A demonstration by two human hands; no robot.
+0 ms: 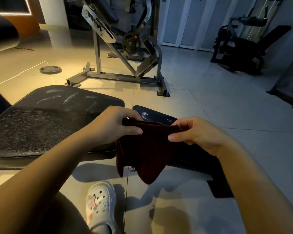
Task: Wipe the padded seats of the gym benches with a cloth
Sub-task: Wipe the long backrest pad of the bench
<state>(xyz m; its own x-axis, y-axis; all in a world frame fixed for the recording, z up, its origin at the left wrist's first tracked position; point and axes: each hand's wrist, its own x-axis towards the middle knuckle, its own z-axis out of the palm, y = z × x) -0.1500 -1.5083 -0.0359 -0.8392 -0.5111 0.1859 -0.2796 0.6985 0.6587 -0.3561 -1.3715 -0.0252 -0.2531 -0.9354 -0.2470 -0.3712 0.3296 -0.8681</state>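
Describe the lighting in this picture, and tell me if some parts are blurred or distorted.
Head view: dim room, warm yellow light on the left floor, cooler grey on the right; the dark cloth shows little detail; straight lines bend at the wide-angle edges; top-left corner is blurred.

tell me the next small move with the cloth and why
Probably lower the cloth onto the small seat pad just behind it and start wiping. Both the left hand and right hand pinch its top edge, so it hangs in the air touching no pad, and pale smears show on that pad and on the larger pad to the left.
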